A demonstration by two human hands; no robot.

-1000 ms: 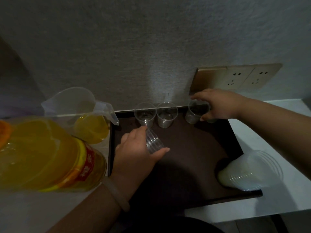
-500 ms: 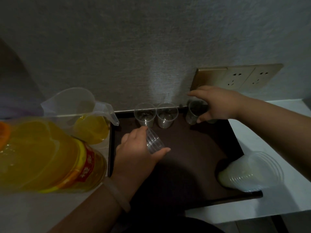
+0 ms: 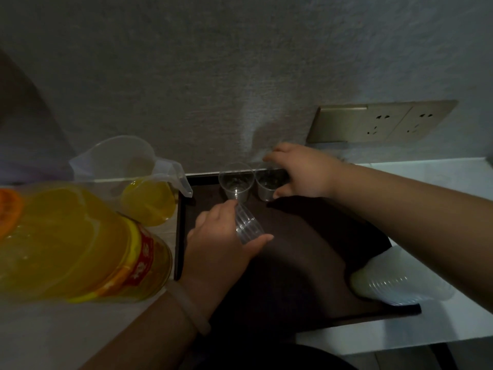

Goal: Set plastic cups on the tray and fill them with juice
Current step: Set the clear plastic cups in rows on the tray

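The right hand (image 3: 306,173) has slid leftward along the back of the dark brown rectangular tray (image 3: 306,263) in the last second. Its fingers (image 3: 270,156) and thumb are now curled round the second clear plastic cup (image 3: 268,186), which stands just beside the leftmost clear plastic cup (image 3: 236,182). The cup it was setting down farther right no longer shows. I cannot tell whether the palm hides it or whether this is that same cup drawn in.

The left hand (image 3: 221,241) has barely moved. It grasps a nested stack of clear ribbed plastic cups (image 3: 248,225), tilted on its side above the left half of the tray. From where I stand, the row is being tightened rather than lengthened. The upright cups are empty, so pouring looks some way off.

For room, the back row sits hard against the tray's rear rim, and the grey wall (image 3: 240,76) rises straight behind it. That leaves no space to reach round the far side. The spout of the clear plastic jug of yellow juice (image 3: 138,182) hangs over the tray's back left corner, near the leftmost cup. The big orange-juice bottle with a red label (image 3: 80,241) crowds the left rim.

The middle and front of the tray are bare and dark, good ground for more cups. A wrapped sleeve of spare plastic cups (image 3: 394,285) lies across the front right corner, partly on the white tabletop (image 3: 440,182).
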